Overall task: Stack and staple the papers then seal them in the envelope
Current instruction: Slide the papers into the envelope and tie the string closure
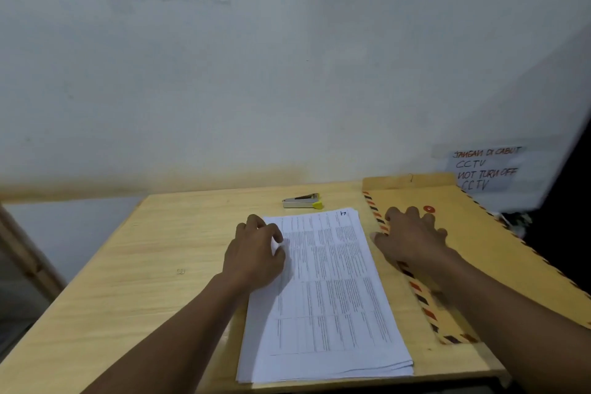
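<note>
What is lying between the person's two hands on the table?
The papers and a strip of table, in the head view. The left hand rests on their left edge, the right hand on the envelope.

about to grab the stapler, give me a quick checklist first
1. Stapler free to pick up: ok, it lies alone beyond the papers.
2. Papers squared: not ok, the near edges fan out.
3. Papers held down: ok, the left hand rests on them.
4. Already stapled: cannot tell, the hand covers one far corner.
5. Envelope clear of the papers: ok, it lies beside them under the right hand.
</note>
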### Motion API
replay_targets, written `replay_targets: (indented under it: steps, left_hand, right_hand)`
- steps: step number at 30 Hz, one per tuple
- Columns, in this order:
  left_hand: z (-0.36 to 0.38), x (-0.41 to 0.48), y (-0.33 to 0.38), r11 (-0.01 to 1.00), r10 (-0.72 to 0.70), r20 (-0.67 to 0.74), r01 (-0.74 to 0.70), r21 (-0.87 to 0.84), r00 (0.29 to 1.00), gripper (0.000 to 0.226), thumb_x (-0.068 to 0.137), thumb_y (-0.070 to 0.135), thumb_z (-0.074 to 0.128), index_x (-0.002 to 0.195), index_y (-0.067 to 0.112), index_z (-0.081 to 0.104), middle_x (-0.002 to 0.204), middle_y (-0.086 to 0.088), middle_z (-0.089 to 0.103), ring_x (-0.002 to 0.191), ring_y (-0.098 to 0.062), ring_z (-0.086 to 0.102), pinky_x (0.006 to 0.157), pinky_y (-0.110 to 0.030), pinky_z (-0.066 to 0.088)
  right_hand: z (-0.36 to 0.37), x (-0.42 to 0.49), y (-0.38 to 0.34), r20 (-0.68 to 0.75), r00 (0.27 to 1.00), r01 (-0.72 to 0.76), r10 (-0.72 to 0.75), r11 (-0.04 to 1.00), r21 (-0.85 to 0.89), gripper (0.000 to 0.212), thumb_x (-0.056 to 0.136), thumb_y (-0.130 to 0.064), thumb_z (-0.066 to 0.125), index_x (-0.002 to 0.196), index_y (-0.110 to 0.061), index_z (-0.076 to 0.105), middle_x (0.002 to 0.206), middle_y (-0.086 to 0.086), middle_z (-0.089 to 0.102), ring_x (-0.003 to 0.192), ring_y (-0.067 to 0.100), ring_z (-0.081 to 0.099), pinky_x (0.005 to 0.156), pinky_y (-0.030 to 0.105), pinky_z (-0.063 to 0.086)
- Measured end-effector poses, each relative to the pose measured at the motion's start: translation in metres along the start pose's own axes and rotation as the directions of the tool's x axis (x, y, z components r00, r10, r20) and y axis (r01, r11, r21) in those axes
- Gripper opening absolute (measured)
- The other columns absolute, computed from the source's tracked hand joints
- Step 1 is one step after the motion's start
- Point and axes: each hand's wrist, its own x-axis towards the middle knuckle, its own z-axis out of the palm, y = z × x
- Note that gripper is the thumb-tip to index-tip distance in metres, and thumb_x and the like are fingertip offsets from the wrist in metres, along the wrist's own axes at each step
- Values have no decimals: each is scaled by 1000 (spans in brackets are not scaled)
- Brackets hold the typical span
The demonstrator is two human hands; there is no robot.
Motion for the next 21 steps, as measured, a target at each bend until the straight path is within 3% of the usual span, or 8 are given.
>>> replay_targets:
  steps: [2, 6, 10, 13, 18, 21]
  left_hand:
    - [4, 8, 15, 998, 51, -6, -51, -41, 999, 26, 92, 31, 60, 117, 24, 63, 126, 0, 48, 118, -21, 46, 82, -34, 50]
    - [18, 27, 57, 979, 164, 7, -162, -126, 986, 31, 91, 28, 60, 121, 23, 63, 127, -3, 51, 121, -26, 46, 92, -39, 48]
    - [34, 46, 99, 942, 278, -9, -274, -194, 961, 35, 89, 27, 62, 124, 21, 62, 123, -5, 53, 120, -28, 47, 95, -42, 47]
    - [45, 58, 123, 927, 304, 1, -296, -230, 953, 36, 91, 28, 62, 127, 22, 61, 130, -6, 52, 122, -28, 47, 97, -40, 46]
    - [60, 67, 151, 904, 410, 133, -383, -188, 902, 40, 94, 32, 60, 133, 24, 59, 152, -2, 45, 139, -26, 37, 109, -43, 40]
    - [64, 64, 164, 870, 491, 211, -485, -82, 845, 41, 95, 32, 56, 135, 24, 59, 153, 1, 47, 143, -25, 36, 113, -43, 37]
  right_hand:
    - [-3, -1, 16, 83, 997, -11, 11, 1000, 2, 68, 88, -64, 48, 143, -25, 39, 150, 7, 35, 136, 35, 32, 103, 54, 35]
    - [-4, -5, 48, 105, 994, -9, 5, 999, 38, 70, 89, -65, 43, 147, -26, 37, 153, 7, 31, 139, 36, 24, 106, 55, 35]
    - [-9, -8, 80, 82, 996, -31, 25, 997, 74, 55, 89, -65, 41, 126, -27, 55, 135, 8, 42, 130, 38, 31, 103, 56, 38]
    - [-11, -10, 103, 65, 994, -92, 86, 992, 92, 46, 87, -66, 43, 108, -26, 54, 125, 2, 43, 126, 31, 34, 97, 57, 41]
    - [-13, -11, 126, 43, 994, -100, 99, 995, 9, 57, 89, -65, 44, 139, -36, 39, 141, 4, 35, 135, 31, 28, 101, 61, 35]
    - [-14, -7, 129, 51, 996, -69, 70, 998, -12, 52, 92, -57, 46, 141, -41, 38, 143, 5, 35, 136, 31, 28, 107, 62, 28]
